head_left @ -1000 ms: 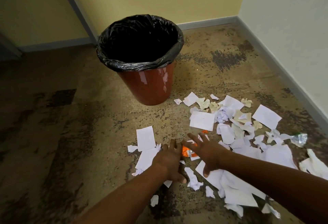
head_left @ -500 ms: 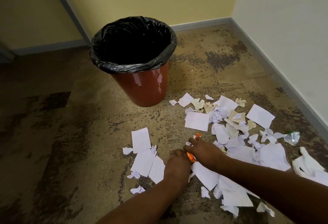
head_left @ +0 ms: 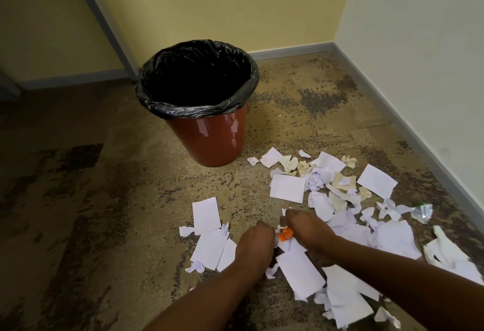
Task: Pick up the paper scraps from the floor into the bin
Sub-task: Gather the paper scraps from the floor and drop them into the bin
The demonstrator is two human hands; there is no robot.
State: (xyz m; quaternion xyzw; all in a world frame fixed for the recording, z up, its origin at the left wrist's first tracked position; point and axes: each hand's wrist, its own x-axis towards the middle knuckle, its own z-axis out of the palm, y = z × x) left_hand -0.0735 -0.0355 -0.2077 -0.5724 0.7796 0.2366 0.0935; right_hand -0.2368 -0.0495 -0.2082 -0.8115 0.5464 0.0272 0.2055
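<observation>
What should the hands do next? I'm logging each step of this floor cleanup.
Probably lift the gathered bunch and carry it to the bin. The left hand and right hand are curled together around an orange scrap and white paper scraps; the liner looks empty.

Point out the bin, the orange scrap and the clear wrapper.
bin [head_left: 209, 142], head view, red side wall.
orange scrap [head_left: 285, 235], head view, its visible middle between the hands.
clear wrapper [head_left: 422, 212], head view, crinkled centre.

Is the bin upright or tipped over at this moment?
Upright. The bin stands on its base on the floor, its mouth facing up with the black liner folded over the rim. Its inside is too dark to judge contents.
</observation>
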